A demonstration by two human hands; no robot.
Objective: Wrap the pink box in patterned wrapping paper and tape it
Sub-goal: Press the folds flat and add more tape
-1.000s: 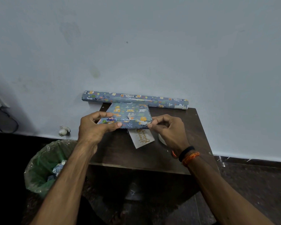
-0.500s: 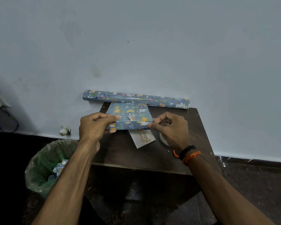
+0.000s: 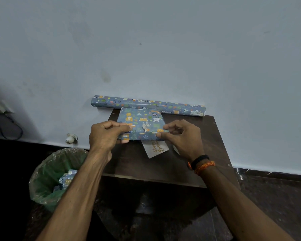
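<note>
Holding the flat box wrapped in blue animal-print paper (image 3: 141, 124) on the dark brown wooden table (image 3: 165, 168), my left hand (image 3: 105, 136) and right hand (image 3: 182, 136) pinch its near corners with curled fingers. If I let go, the folds might pop open. The green-lined waste bin (image 3: 45, 186) holds blue paper scraps (image 3: 66, 180).

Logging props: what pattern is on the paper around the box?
Blue with cartoon animals and leaves on the box; head view.
</note>
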